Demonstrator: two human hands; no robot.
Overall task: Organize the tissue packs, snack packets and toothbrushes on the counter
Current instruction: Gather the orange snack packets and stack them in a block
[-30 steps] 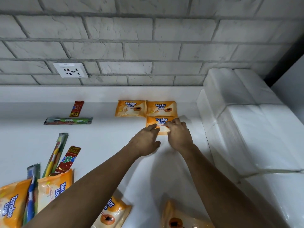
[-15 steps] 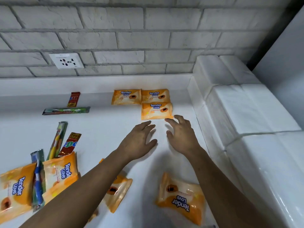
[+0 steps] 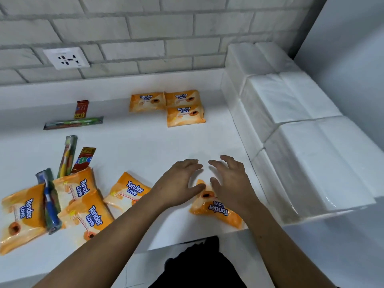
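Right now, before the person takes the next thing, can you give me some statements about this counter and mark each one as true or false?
1. The left hand and the right hand are both open over an orange Tender Love pack at the counter's front edge. True.
2. Three Tender Love packs lie grouped near the wall. True.
3. The blue toothbrush lies alone on bare counter. False: it lies across the orange packs at the left.
4. The white tissue packs are stacked at the left end. False: they stand at the right end.
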